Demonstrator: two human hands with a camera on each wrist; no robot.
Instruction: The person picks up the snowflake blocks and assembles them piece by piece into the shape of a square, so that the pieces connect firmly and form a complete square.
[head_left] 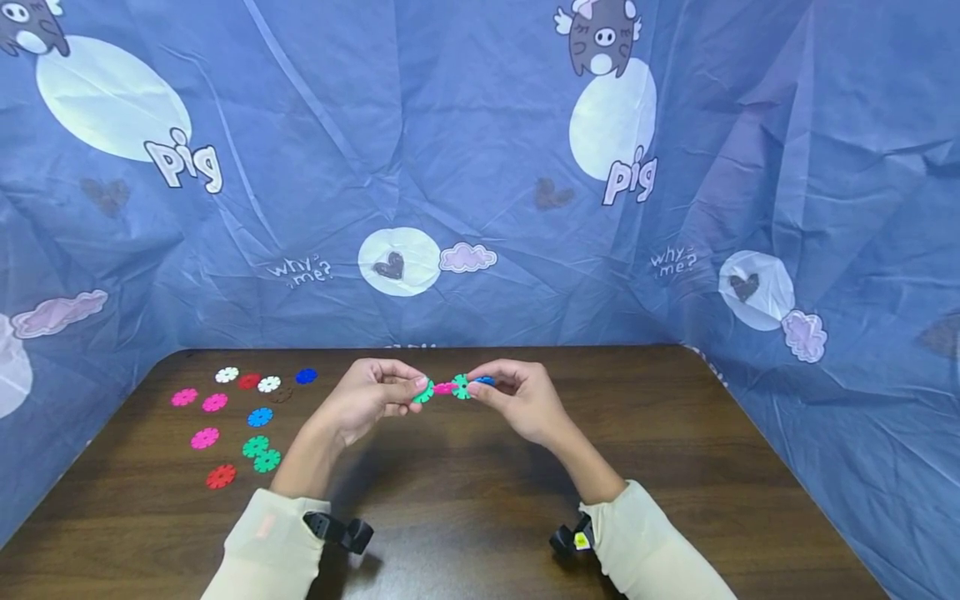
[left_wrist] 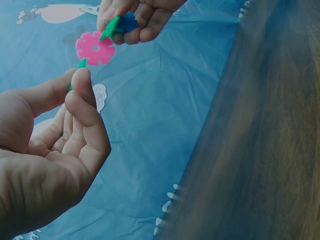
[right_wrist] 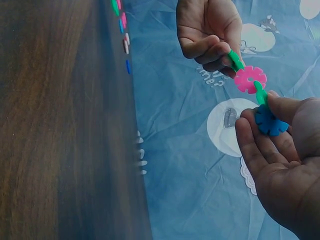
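Note:
A short chain of notched plastic snowflake discs hangs between both hands above the table. It runs from a green disc on the left, through a pink disc and a second green disc, to a blue disc on the right. My left hand pinches the left green disc between thumb and fingertips. With thumb and fingers my right hand pinches the second green disc, the blue one lying just beside its fingers. In the right wrist view the discs slot into each other edge to edge, neighbours turned at an angle.
Loose discs lie at the table's left: pink discs, overlapping green discs, a red disc, white discs, blue discs and a brown one. The wooden table meets a blue printed cloth behind.

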